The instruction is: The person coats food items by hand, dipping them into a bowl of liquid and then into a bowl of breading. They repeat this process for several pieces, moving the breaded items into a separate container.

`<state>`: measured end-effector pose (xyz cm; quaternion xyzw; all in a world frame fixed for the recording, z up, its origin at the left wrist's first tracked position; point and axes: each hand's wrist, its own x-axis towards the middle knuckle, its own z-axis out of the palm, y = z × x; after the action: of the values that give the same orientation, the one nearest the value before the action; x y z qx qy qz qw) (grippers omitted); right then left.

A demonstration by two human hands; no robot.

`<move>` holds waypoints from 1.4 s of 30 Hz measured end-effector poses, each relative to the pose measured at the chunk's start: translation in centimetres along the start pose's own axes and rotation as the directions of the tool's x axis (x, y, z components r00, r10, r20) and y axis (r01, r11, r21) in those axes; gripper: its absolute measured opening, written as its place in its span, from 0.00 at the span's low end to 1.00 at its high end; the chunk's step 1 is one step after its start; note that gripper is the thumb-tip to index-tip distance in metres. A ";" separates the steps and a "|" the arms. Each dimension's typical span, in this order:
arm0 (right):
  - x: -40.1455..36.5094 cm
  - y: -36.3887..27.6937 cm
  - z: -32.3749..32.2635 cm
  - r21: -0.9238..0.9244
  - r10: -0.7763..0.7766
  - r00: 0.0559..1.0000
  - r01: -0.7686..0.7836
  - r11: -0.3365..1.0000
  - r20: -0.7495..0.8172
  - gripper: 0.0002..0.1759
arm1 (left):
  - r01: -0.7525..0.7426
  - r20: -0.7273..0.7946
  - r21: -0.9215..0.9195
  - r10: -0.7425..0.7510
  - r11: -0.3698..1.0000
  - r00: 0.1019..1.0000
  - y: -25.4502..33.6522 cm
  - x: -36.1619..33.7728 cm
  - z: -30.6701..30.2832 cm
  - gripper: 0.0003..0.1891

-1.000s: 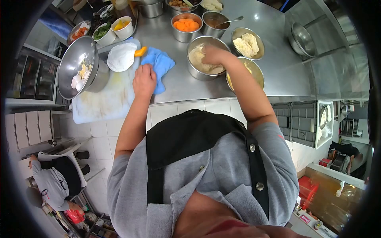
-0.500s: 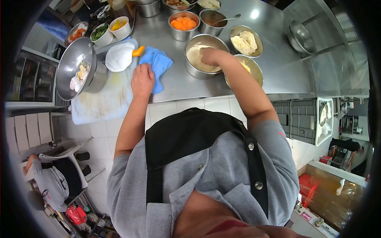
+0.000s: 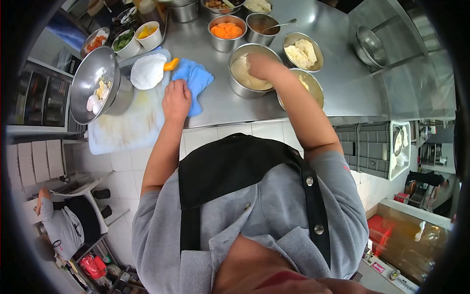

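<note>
My right hand [image 3: 262, 66] reaches into a deep steel bowl [image 3: 232, 88] of pale, flour-like powder [image 3: 242, 72]. Its fingers point down and are hidden from me. My left hand [image 3: 176, 100] rests palm down at the right edge of the white cutting board [image 3: 128, 131], beside a crumpled blue cloth [image 3: 197, 81]; its fingers lie close together with nothing visible in them. On the board are a white round piece [image 3: 147, 72] with an orange handle [image 3: 171, 64] beside it, and a tilted steel bowl [image 3: 81, 85] holding eggs and yellowish crumbs.
Steel bowls of yellowish dough-like pieces [image 3: 300, 53] and something yellow [image 3: 313, 90] stand at the right. Behind are carrot slices [image 3: 226, 31] and a pot with a spoon [image 3: 286, 22]. Another person [image 3: 66, 228] is at lower left. A grey crate [image 3: 364, 149] stands at right.
My right hand has shifted slightly up and left inside the powder bowl. My left hand stays where it was. The person at lower left has moved an arm slightly.
</note>
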<state>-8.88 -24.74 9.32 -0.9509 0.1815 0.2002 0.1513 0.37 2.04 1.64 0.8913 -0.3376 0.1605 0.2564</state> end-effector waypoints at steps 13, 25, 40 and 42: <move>-0.7 -0.5 0.0 0.123 0.099 0.995 -0.102 0.987 0.030 0.32 | 0.006 -0.003 -0.005 -0.006 1.000 1.000 -0.1 -0.1 0.0 0.06; -0.2 0.8 -1.1 0.336 -0.018 1.000 0.010 0.942 0.022 0.20 | -0.002 -0.017 -0.012 0.001 1.000 1.000 0.0 -0.2 0.1 0.05; 1.4 0.5 1.6 0.091 0.081 0.972 -0.062 0.994 -0.219 0.20 | -0.188 -0.145 -0.235 0.157 0.954 0.977 2.5 0.9 -0.3 0.14; 1.6 0.3 1.6 0.087 0.126 0.972 -0.111 0.990 -0.198 0.19 | -0.038 0.029 -0.495 0.060 0.868 0.998 6.0 1.7 -0.6 0.21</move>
<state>-8.19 -24.86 7.19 -0.9474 0.2599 0.1037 0.1556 -2.61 -2.39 4.98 0.7906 -0.3953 0.0561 0.4642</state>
